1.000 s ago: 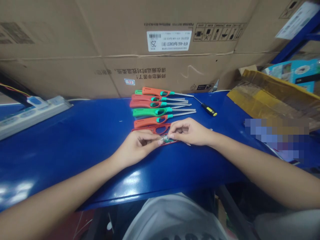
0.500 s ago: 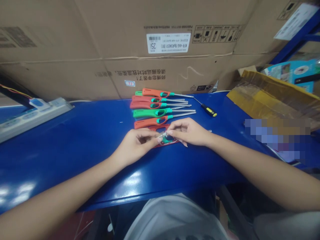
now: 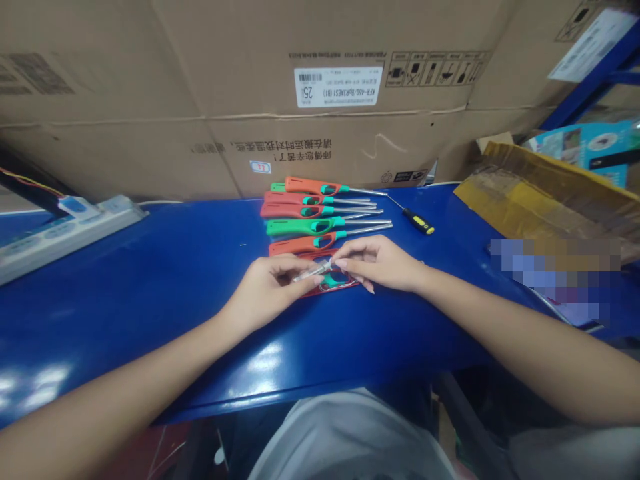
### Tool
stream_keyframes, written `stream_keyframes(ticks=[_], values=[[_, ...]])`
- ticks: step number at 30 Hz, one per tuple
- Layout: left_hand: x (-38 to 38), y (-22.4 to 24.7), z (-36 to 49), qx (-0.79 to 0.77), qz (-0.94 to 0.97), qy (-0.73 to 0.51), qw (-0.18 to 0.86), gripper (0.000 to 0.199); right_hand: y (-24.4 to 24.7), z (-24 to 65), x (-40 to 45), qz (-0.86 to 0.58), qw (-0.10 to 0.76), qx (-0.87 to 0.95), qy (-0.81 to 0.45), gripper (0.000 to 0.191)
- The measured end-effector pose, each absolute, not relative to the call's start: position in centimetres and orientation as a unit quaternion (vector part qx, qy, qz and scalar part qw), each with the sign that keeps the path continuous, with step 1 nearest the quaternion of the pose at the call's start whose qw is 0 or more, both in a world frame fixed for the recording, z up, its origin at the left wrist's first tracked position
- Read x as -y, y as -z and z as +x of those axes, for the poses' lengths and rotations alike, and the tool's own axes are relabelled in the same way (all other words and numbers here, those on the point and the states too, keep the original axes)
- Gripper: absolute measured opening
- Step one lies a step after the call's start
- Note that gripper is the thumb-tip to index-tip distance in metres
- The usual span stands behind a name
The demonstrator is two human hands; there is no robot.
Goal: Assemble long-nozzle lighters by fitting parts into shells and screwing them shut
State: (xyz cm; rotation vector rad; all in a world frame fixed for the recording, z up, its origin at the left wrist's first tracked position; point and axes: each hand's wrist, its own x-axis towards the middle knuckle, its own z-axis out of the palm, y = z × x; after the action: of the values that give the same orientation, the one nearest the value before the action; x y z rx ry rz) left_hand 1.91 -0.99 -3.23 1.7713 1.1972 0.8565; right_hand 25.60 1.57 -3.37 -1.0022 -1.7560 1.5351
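Note:
A small, pale, see-through tube-like part (image 3: 313, 271) lies between the thumb and fingers of my left hand (image 3: 265, 291). My right hand (image 3: 384, 265) pinches at the white tip of that part, so the two hands nearly meet. Beneath my fingertips is an opened red lighter casing (image 3: 345, 287) with a teal trigger piece (image 3: 332, 279) and a thin wire in it. My hands cover much of the casing. Just beyond them lies an orange long-necked lighter (image 3: 300, 247), and behind it a green one (image 3: 297, 227).
More red and orange long lighters (image 3: 295, 211) lie in a row on the blue table (image 3: 200, 267). A black-and-yellow screwdriver (image 3: 419, 222) is right of them. A power strip (image 3: 65, 233) stands left, a taped carton (image 3: 530, 207) right, and a large cardboard box (image 3: 225, 80) behind.
My left fingers have shifted slightly, and more of the clear tube-like part shows between thumb and fingers. My right hand stays almost in place at its tip.

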Motion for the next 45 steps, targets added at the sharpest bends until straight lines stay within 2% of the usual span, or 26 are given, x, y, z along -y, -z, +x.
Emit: stream_keyframes(ticks=[6, 13, 20, 30, 38, 45], values=[[0.9, 3.6, 1.8, -0.464, 0.723, -0.349, 0.374, 0.027, 3.3, 25.6, -1.6, -0.38, 0.3, 0.655, -0.58, 0.036], [1.4, 3.4, 1.7, -0.408, 0.802, -0.364, 0.24, 0.019, 3.2, 25.5, -1.5, -0.378, 0.309, 0.66, -0.571, 0.036], [1.8, 3.3, 1.7, -0.366, 0.841, -0.354, 0.18, 0.02, 3.2, 25.4, -1.3, -0.375, 0.333, 0.656, -0.564, 0.033], [1.9, 3.2, 1.9, -0.384, 0.831, -0.333, 0.227, 0.026, 3.2, 25.2, -1.2, -0.362, 0.361, 0.639, -0.575, 0.035], [1.8, 3.7, 1.7, -0.39, 0.83, -0.305, 0.257, 0.038, 3.2, 25.2, -1.1, -0.359, 0.374, 0.638, -0.569, 0.033], [1.9, 3.5, 1.8, -0.389, 0.826, -0.303, 0.272, 0.029, 3.3, 25.2, -1.1, -0.356, 0.379, 0.634, -0.572, 0.033]])
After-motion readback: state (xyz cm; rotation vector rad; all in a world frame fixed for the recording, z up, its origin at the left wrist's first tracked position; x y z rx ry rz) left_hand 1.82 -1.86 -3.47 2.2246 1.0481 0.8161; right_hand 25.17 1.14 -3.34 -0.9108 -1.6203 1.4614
